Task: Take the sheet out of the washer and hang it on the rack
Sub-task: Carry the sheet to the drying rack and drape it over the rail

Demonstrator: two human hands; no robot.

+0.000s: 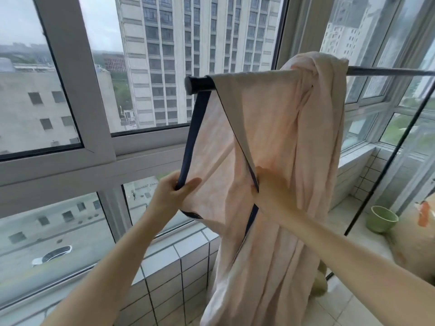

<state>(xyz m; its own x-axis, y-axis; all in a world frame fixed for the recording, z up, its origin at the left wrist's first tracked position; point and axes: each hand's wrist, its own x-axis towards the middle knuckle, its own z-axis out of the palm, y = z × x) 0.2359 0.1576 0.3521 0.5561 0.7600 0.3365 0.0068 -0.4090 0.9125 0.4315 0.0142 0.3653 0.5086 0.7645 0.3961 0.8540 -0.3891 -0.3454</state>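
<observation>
A pale pink sheet (277,118) with a dark blue border hangs over the dark rack bar (197,84), bunched thick near the bar's middle and trailing down to the floor. My left hand (169,192) pinches the blue-edged left border of the sheet below the bar's end. My right hand (270,189) grips the other blue edge where it runs diagonally down the cloth. The two hands hold the edges apart, spreading a flat panel between them. The washer is out of sight.
Large windows (94,90) surround the balcony, with a white tiled ledge (179,257) beneath them. A green pot (381,218) sits on the ledge at right. A thin black rack leg (386,161) slants down at right. The rack bar (388,72) runs on rightward.
</observation>
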